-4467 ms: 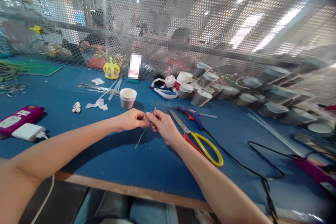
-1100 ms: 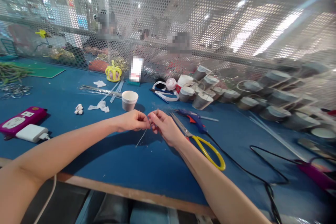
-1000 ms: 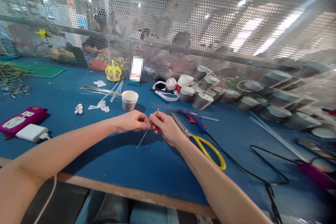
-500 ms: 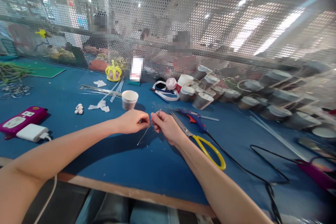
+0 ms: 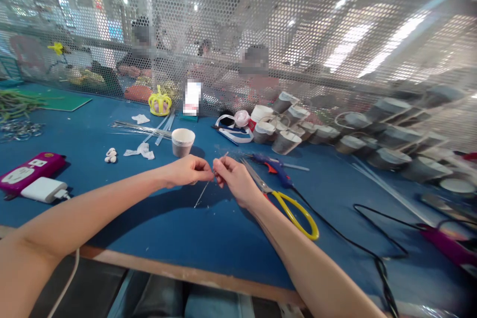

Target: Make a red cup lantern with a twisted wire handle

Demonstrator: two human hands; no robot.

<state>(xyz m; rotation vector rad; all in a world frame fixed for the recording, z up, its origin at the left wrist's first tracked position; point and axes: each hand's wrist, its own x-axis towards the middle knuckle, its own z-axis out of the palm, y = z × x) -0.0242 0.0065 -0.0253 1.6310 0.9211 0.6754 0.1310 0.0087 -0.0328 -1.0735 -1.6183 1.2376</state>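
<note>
My left hand (image 5: 193, 169) and my right hand (image 5: 233, 177) meet over the middle of the blue table, fingertips pinched close together. Between them they hold a thin wire (image 5: 201, 195), whose lower end slants down to the left and whose other tip pokes up above my right fingers. A small white-rimmed cup (image 5: 183, 142) stands just beyond my left hand. To the right of my right hand lie scissors (image 5: 297, 213) with yellow handles and a blue glue gun (image 5: 275, 168). The fingertips partly hide the wire's middle.
Many grey cups (image 5: 286, 142) are piled at the right back. A bundle of wires (image 5: 139, 128), white scraps (image 5: 140, 151) and a yellow crown-shaped piece (image 5: 160, 102) lie at the left back. A purple power strip (image 5: 33, 171) sits far left; a black cord (image 5: 337, 232) runs right. A perforated screen (image 5: 219, 25) rises behind.
My left fingers have straightened slightly and closed in on the right fingertips along the wire. The view has shifted very slightly; the things on the table stay put.
</note>
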